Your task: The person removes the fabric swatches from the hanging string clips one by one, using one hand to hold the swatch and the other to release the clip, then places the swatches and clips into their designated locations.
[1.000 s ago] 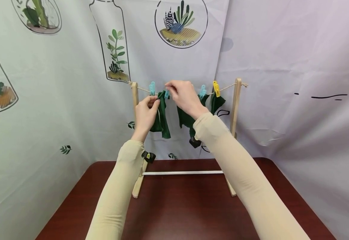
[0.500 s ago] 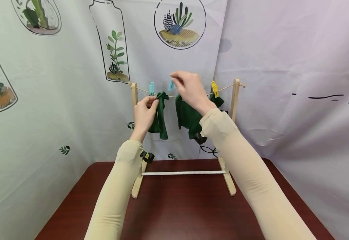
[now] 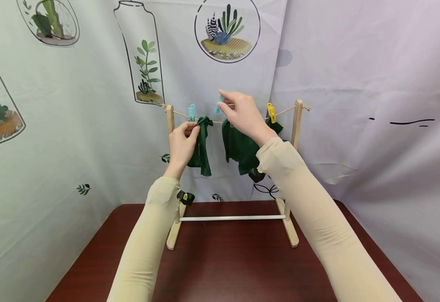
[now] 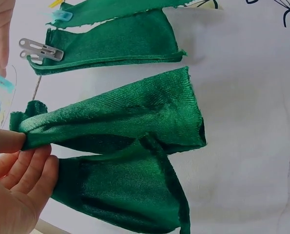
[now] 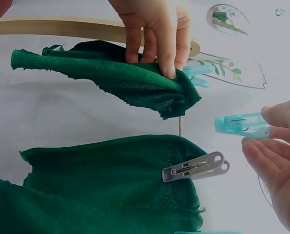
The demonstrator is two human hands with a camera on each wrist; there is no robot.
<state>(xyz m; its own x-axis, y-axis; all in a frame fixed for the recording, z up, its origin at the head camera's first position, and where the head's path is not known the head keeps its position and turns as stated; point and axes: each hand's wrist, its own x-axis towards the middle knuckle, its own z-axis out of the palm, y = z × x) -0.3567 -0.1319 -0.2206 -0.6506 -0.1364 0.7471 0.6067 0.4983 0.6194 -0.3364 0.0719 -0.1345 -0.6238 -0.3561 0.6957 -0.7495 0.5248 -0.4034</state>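
My left hand point(image 3: 182, 144) pinches the top edge of a small green cloth garment point(image 4: 115, 117), which drapes in two flaps from the line. A light blue clothespin point(image 3: 192, 112) stands on the line beside that hand. My right hand point(image 3: 245, 114) is raised above the line, a second light blue clothespin point(image 5: 240, 125) between its thumb and fingertips. That clothespin is off the cloth, its nose toward the line. Another green cloth piece point(image 5: 110, 165) hangs to the right, clipped by a grey clothespin point(image 5: 193, 165); my right hand partly covers it in the head view.
A wooden rack with two posts point(image 3: 297, 126) carries the string point(image 3: 286, 110). Its white crossbar point(image 3: 231, 218) runs low over the dark red table point(image 3: 223, 264). A yellow clothespin point(image 3: 271, 112) holds more green cloth by the right post. A printed curtain point(image 3: 91, 126) hangs behind.
My right hand has lifted the light blue clothespin up off the green garment and drawn it slightly right; its fingers have since spread a little. My left hand stays at the garment's top.
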